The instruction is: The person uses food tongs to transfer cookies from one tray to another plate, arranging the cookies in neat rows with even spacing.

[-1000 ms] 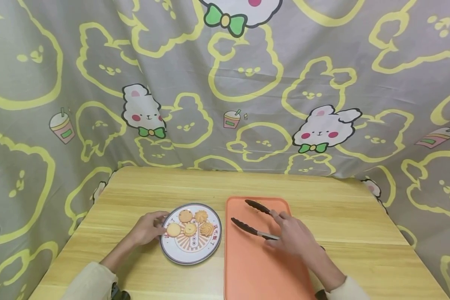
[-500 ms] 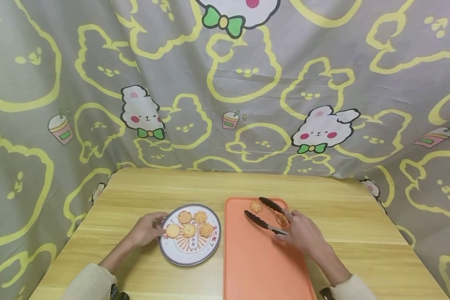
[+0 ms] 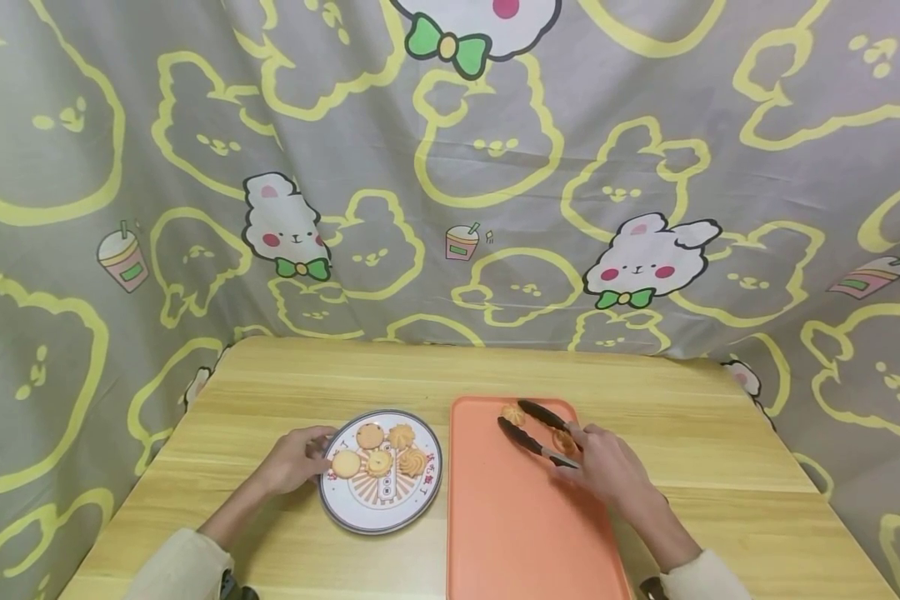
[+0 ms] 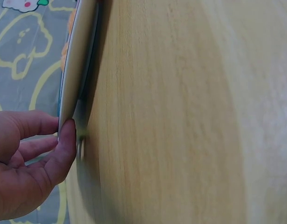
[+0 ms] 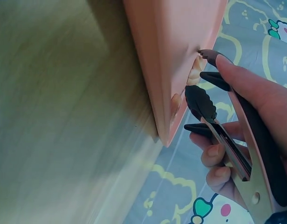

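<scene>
Wooden table (image 3: 322, 375) under all I see. On it, orange tray (image 3: 525, 525); round plate (image 3: 375, 515) just beside, toward left. Left hand (image 3: 294, 460) pinches plate's left rim; right hand (image 3: 609, 468), well apart from it, wraps tongs (image 3: 523, 439), tips parted over tray's far end. Five cookies (image 3: 379, 463) on plate. Fluted cookie (image 3: 511, 413) on tray, right by tips; second cookie (image 3: 562, 441) partly hidden by tongs. Step, I judge: lining up on fluted cookie. Next calls for centring tips, gentle squeeze.
</scene>
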`<state>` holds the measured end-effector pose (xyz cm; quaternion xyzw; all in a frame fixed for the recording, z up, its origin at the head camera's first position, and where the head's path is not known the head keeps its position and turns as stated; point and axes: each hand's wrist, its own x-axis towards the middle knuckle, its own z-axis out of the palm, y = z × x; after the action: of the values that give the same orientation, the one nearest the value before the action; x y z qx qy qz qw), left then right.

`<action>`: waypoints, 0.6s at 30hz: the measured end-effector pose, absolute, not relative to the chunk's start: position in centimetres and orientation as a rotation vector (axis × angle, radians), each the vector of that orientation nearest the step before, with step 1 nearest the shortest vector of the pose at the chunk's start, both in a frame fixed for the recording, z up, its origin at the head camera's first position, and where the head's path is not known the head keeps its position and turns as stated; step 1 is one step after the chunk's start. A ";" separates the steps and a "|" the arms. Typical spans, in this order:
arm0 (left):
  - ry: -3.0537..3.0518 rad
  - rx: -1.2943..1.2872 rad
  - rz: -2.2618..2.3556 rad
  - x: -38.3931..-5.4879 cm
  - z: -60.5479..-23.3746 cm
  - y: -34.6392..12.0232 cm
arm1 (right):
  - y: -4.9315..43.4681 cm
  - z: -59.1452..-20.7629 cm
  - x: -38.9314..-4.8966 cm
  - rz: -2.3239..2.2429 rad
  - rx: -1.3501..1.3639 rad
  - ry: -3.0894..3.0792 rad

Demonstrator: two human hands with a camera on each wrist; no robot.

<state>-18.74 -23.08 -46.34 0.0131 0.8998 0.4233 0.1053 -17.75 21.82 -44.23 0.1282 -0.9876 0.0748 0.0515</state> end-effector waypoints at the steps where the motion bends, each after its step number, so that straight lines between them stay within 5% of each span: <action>1: 2.651 0.040 1.248 -18.7 -46.3 -23.1 | 21.8 -44.3 -17.7 0.215 0.392 -3.000; 18: 2.649 0.050 1.246 -18.8 -46.3 -23.1 | 21.6 -44.0 -17.6 0.166 0.441 -2.925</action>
<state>-18.75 -23.09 -46.30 0.0171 0.8996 0.4232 0.1064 -17.64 21.55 -43.95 0.1481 -0.9833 0.0558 0.0894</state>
